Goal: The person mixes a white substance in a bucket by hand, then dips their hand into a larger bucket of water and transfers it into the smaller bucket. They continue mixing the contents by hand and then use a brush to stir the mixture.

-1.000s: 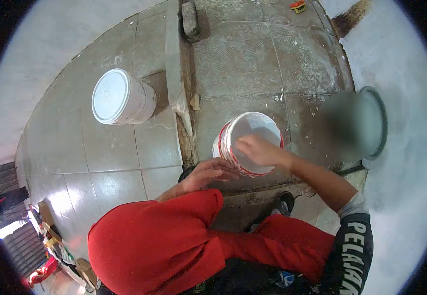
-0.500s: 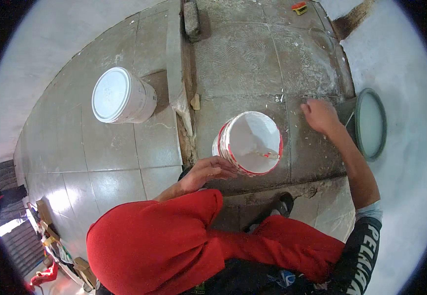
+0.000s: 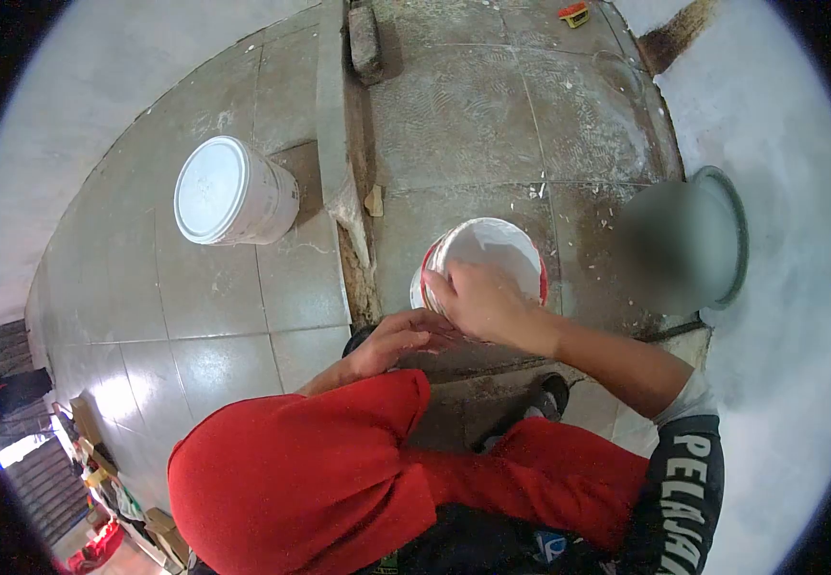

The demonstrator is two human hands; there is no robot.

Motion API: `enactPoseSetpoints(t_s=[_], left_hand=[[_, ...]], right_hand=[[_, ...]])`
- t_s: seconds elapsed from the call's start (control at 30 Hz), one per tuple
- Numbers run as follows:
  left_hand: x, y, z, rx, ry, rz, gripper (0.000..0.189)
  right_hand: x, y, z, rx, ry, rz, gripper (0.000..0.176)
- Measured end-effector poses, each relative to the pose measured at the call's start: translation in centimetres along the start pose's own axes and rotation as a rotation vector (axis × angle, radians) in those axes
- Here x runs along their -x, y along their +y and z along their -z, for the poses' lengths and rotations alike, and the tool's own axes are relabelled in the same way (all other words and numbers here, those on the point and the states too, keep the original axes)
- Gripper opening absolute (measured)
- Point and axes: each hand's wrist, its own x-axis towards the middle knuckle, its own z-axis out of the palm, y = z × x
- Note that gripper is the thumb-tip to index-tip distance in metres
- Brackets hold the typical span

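A white bucket [image 3: 525, 251] with a red band round its rim stands tilted in front of me, its pale inside facing up. My left hand [image 3: 398, 342] lies at the bucket's near-left side, fingers stretched out and touching or nearly touching the wall. Over the bucket's mouth is my right hand [image 3: 488, 302], its back toward me and the thumb by the left rim. Its fingers look curled, but their tips and whatever they hold are hidden. The tool inside the bucket is covered by this hand.
A lidded white bucket [image 3: 248, 196] stands left on the tiled floor. A raised ledge [image 3: 334, 125] with a stone block [image 3: 365, 46] divides the floor. At the right wall, a green-grey tub [image 3: 733, 240] is partly blurred. A red-yellow object [image 3: 573, 15] lies at the back.
My right hand has moved left from beside the green-grey tub to over the white bucket's mouth, covering the tool inside. The left hand has stayed at the bucket's side.
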Motion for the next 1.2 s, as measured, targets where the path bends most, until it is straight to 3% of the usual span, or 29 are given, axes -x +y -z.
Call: enactPoseSetpoints(t_s=[0.13, 0.23, 0.33, 0.4, 0.47, 0.77, 0.83, 0.93, 1.0, 1.07, 1.1, 1.13, 1.17, 1.2], left_hand=[[0.2, -0.1, -0.2, -0.023, 0.018, -0.011, 0.049], [0.3, 0.0, -0.4, 0.024, 0.026, 0.006, 0.047], [-0.1, -1.0, 0.4, 0.0, 0.044, 0.035, 0.041], [-0.5, -0.8, 0.3, -0.013, 0.338, 0.037, 0.031], [-0.5, 0.4, -0.2, 0.012, 0.361, 0.038, 0.028], [0.0, -0.1, -0.3, 0.023, 0.486, 0.061, 0.026], [0.1, -0.2, 0.3, 0.011, 0.491, 0.04, 0.026], [0.5, -0.3, 0.9, 0.032, 0.54, 0.047, 0.027], [0.9, -0.3, 1.0, -0.036, 0.658, 0.04, 0.028], [1.3, -0.1, 1.3, -0.017, 0.671, 0.05, 0.028], [1.5, -0.1, 1.4, -0.004, 0.673, 0.058, 0.028], [1.7, -0.2, 1.5, 0.0, 0.676, 0.059, 0.028], [1.8, -0.5, 1.7, -0.034, 0.656, 0.037, 0.029], [1.9, -0.8, 1.9, -0.069, 0.635, 0.014, 0.029]], right_hand=[[-0.6, 1.4, -2.4, 0.01, 0.085, 0.145, 0.04], [-1.0, 2.2, -2.6, 0.116, -0.003, 0.242, 0.037], [-1.0, 1.8, -2.9, -0.022, -0.073, 0.094, 0.038], [-0.9, 1.7, -3.6, -0.06, -0.028, 0.119, 0.039], [-0.7, 1.9, -4.2, -0.095, 0.017, 0.143, 0.04], [-0.8, 4.3, -6.2, -0.348, -0.153, 0.285, 0.034], [-1.0, 4.5, -7.2, -0.361, -0.065, 0.394, 0.031], [-0.4, 4.6, -6.4, -0.381, -0.033, 0.305, 0.029], [-0.1, 4.8, -3.7, -0.382, 0.03, 0.351, 0.027], [-0.4, 6.4, 0.7, -0.218, 0.231, 0.525, 0.036], [-0.8, 7.1, 3.8, -0.291, 0.125, 0.216, 0.035], [-1.4, 9.9, 4.4, -0.223, 0.359, 0.146, 0.034], [-1.4, 9.9, 8.2, -0.16, 0.248, -0.093, 0.037], [-1.8, 13.2, 9.6, 0.102, 0.302, -0.074, 0.037]])
